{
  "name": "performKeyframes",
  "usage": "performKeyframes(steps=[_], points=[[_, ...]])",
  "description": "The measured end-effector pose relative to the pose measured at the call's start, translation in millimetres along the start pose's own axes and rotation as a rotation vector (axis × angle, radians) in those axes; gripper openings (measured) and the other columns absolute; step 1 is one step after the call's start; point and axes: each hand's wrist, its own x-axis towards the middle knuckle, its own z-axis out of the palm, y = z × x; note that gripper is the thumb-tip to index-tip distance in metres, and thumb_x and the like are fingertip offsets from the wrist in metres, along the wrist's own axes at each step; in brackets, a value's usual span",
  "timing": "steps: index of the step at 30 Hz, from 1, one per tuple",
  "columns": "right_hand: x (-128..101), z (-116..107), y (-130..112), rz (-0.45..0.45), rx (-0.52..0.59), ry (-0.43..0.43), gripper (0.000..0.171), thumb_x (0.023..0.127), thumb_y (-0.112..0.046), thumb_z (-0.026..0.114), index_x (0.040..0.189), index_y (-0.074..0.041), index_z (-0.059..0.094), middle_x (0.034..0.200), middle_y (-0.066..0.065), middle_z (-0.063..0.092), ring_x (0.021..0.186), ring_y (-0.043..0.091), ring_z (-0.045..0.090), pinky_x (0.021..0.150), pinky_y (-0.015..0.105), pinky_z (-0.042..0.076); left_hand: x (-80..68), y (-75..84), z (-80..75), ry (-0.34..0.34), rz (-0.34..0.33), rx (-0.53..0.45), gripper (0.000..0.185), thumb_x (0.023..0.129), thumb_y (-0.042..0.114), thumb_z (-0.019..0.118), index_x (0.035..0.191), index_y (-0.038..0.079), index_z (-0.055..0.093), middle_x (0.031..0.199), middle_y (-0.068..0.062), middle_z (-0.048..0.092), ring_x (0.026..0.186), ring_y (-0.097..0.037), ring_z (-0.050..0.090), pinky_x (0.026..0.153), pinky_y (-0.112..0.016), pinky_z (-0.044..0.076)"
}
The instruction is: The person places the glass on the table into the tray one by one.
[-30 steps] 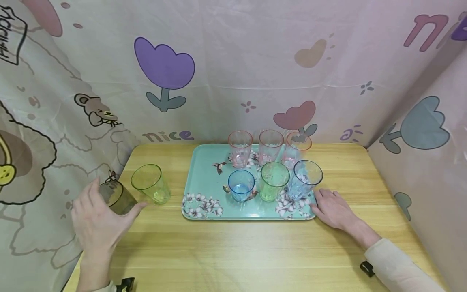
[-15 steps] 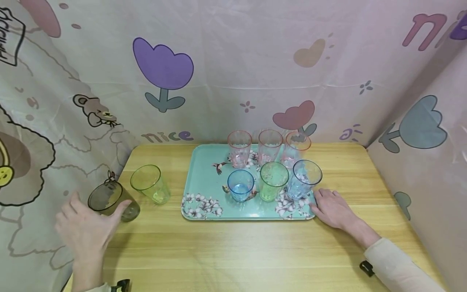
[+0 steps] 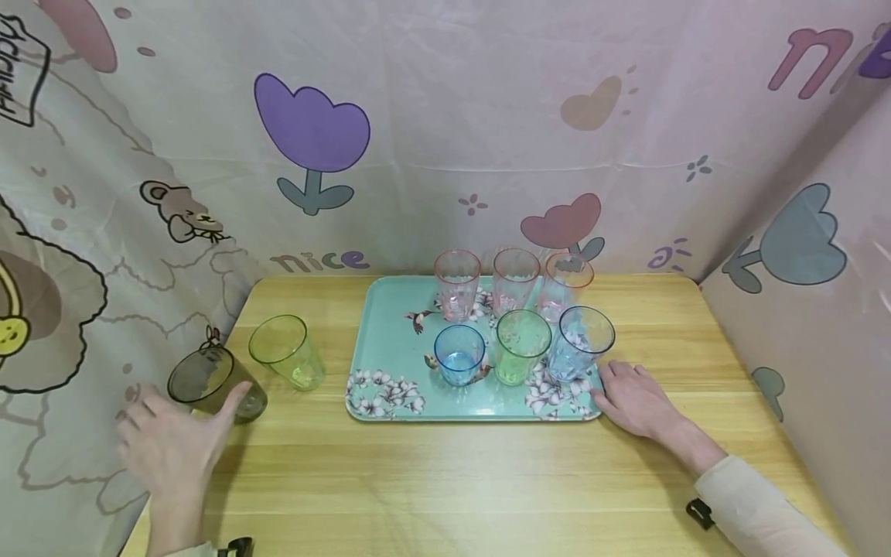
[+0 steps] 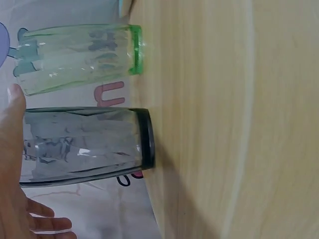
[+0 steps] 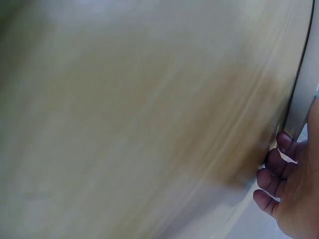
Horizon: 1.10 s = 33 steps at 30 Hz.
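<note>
My left hand has drawn back from the grey cup at the counter's left edge, fingers spread, holding nothing. Only the left-wrist view shows a gap. My right hand lies flat, touching the tray.

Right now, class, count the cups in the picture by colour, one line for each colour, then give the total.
Pink cups on the tray: 3
Blue cups on the tray: 2
Green cups: 2, one on the tray, one on the table
Dark grey cup by the left hand: 1
Total: 8 cups
</note>
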Motion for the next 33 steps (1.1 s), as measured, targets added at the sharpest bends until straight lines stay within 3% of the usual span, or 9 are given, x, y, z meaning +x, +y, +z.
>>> performKeyframes(steps=[6,12,16,26,33], points=[[-0.9,0.8,0.2,0.001,-0.003,0.01,0.047,0.102,-0.035,0.06,0.125,0.006,0.061,0.106,0.017,0.067,0.109,0.039,0.065,0.094,0.058,0.049,4.4,-1.5,3.2,-0.059,-0.006,0.055,0.134,0.075,0.09,0.063,0.143,-0.022,0.036,0.132,-0.055,0.047,0.116,-0.068,0.046,0.083,-0.072,0.04],[-1.2,0.9,-0.2,0.007,0.0,0.012,0.047,0.102,-0.035,0.06,0.125,0.005,0.062,0.106,0.017,0.067,0.109,0.038,0.065,0.095,0.058,0.049,6.6,-3.3,5.1,-0.127,-0.027,0.068,0.134,0.076,0.091,0.061,0.14,-0.024,0.037,0.13,-0.054,0.046,0.115,-0.067,0.045,0.083,-0.072,0.041],[-0.5,0.1,-0.2,0.007,0.003,0.006,0.048,0.102,-0.035,0.059,0.127,0.006,0.061,0.107,0.017,0.067,0.11,0.039,0.065,0.096,0.059,0.049,6.8,-4.0,5.8,-0.136,-0.033,0.056,0.134,0.076,0.091,0.062,0.139,-0.025,0.038,0.131,-0.052,0.046,0.117,-0.067,0.045,0.085,-0.073,0.041],[0.2,0.1,-0.4,-0.004,-0.003,0.017,0.042,0.101,-0.034,0.06,0.12,0.003,0.063,0.102,0.014,0.066,0.105,0.037,0.066,0.093,0.058,0.049,6.1,-4.4,7.9,-0.124,0.021,0.052,0.131,0.079,0.088,0.061,0.137,-0.028,0.041,0.128,-0.053,0.048,0.116,-0.066,0.047,0.089,-0.071,0.042],[0.6,0.9,-0.3,-0.013,-0.011,0.028,0.039,0.1,-0.034,0.061,0.117,0.002,0.063,0.098,0.012,0.065,0.1,0.034,0.065,0.09,0.056,0.049,4.1,-4.1,12.2,-0.041,0.081,-0.001,0.121,0.082,0.081,0.065,0.124,-0.031,0.048,0.111,-0.051,0.054,0.101,-0.065,0.05,0.082,-0.068,0.041]])
